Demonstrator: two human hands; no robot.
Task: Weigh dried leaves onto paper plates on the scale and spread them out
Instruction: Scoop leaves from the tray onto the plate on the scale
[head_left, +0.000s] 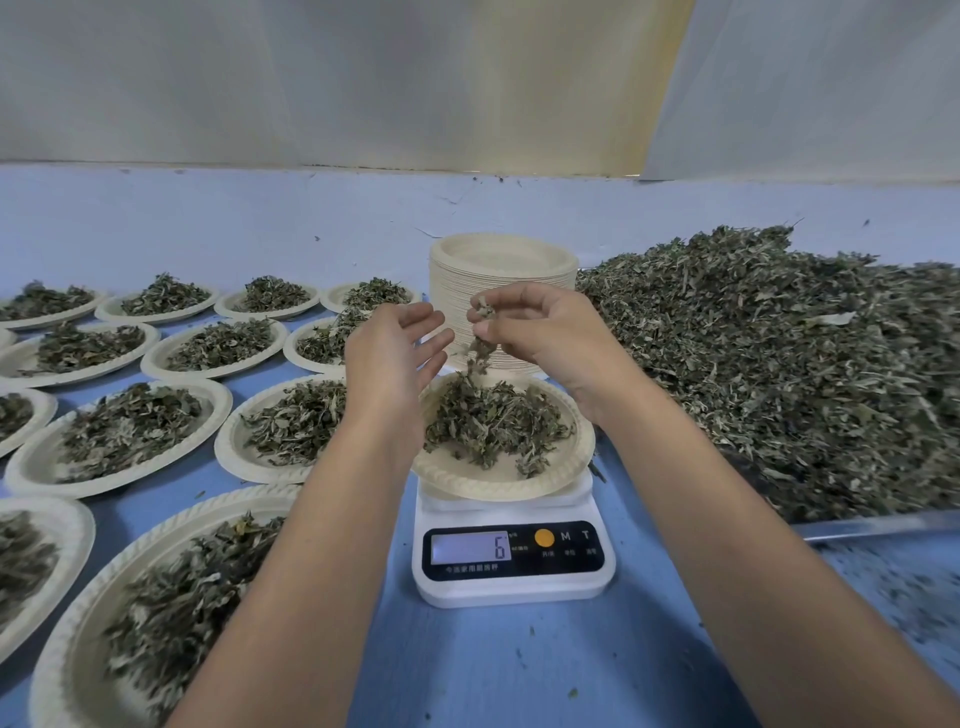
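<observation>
Round cream paper plate with embossed rim (498, 488) sits on the platform of the white digital kitchen scale (511, 571), mid-frame on the blue table cover (519, 670). Display reads 6. There's an orange round button (544, 538) right of the display, then M and T labels.

Pile of dried grey-green leaves (493, 423) on that plate is crumpled and curled, with thin stems mixed in. It's loosely heaped and sits toward the far and right side. The near-left part of the plate floor is bare.

Right hand (540, 327) is above the plate's far edge with fingers curled. Thumb and fingertips pinch a small clump of dried leaves (484, 310). More bits trail down from the pinch toward the pile, motion-blurred. Can't tell if they reach it.

Left hand (395, 348) is just beside the right, over the plate's left edge. It holds nothing; fingers straight, palm turned toward the right hand.

Tall stack of empty cream paper plates (504, 260) stands directly behind the scale, partly hidden by both hands. Large loose heap of the same dried leaves (779, 374) fills the right side, reaching near the stack.

Left of the scale are rows of filled paper plates (130, 431), each with a flattened spread of leaves, rims close together. Nearest ones are blurred. Leaf crumbs are scattered on the cover.
</observation>
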